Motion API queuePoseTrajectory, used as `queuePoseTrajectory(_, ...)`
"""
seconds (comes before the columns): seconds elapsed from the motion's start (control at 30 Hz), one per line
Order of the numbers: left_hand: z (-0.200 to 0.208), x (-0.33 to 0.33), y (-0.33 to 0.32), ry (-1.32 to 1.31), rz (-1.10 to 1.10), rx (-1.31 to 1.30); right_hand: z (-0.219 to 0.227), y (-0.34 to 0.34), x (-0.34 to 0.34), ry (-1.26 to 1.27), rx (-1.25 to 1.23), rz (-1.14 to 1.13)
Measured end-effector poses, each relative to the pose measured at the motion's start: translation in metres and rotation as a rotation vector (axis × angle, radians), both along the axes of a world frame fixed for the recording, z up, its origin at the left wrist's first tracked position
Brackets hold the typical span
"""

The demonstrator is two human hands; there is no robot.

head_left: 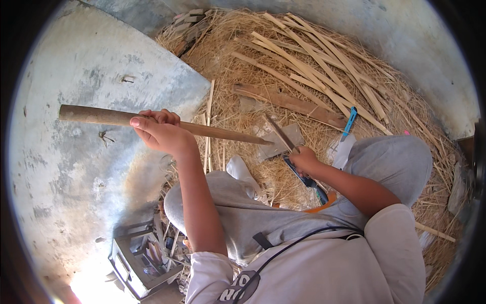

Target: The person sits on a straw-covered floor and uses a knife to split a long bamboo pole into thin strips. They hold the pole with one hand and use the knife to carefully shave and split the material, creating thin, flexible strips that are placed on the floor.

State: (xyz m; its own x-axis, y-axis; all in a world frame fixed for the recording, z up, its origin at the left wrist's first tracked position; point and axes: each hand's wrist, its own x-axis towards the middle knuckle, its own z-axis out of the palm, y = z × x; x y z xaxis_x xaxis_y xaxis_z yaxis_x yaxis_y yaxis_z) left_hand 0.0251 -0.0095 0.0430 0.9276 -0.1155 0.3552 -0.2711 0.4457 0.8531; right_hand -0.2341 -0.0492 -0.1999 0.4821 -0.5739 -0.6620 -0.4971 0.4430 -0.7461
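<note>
My left hand [164, 133] is wrapped round a long wooden pole [212, 133]. The pole's thick end [76, 114] points to the left, and its tapered tip lies over a flat grey block [286, 143] on the floor. In my closed right hand [305, 161] is a long, narrow blade [281, 133], slanting up and left above the block. Its handle is hidden by my fingers. Just below that hand lies a black and blue handled tool [310, 183], whose kind I cannot make out. The blade and pole tip are close; whether they touch is unclear.
Wood shavings [217, 55] cover the floor. Long split strips [324, 66] and a rough brown board [288, 104] lie beyond my hands. A blue cutter [350, 120] rests by my right knee. At lower left stands an open wooden box [121, 273] beside the wall [76, 202].
</note>
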Motion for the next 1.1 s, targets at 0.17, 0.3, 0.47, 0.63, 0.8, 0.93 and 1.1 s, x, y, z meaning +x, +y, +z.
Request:
queuePoseTrajectory(0.17, 0.001, -0.007, -0.006, -0.037, 0.037, 0.034, -0.019, 0.024, 0.002, -0.101, -0.359, -0.113)
queuePoseTrajectory(0.3, 0.001, -0.004, -0.003, -0.024, 0.019, 0.007, 0.017, 0.018, -0.001, 0.143, -0.035, 0.325)
queuePoseTrajectory(0.47, 0.005, -0.001, -0.002, -0.012, -0.111, -0.021, 0.020, 0.020, -0.005, 0.072, -0.483, 0.322)
queuePoseTrajectory(0.63, 0.007, -0.002, -0.002, 0.018, -0.124, -0.024, 0.028, 0.031, -0.005, -0.108, -0.460, 0.066)
queuePoseTrajectory(0.8, 0.007, -0.001, -0.002, 0.033, -0.091, -0.051, -0.015, 0.022, -0.013, 0.068, -0.367, 0.363)
queuePoseTrajectory(0.93, 0.002, 0.004, 0.005, 0.024, -0.108, -0.043, 0.011, 0.016, -0.001, -0.041, -0.560, 0.223)
queuePoseTrajectory(1.1, 0.004, 0.000, 0.002, 0.039, -0.127, -0.046, 0.028, 0.035, -0.010, -0.066, -0.446, 0.093)
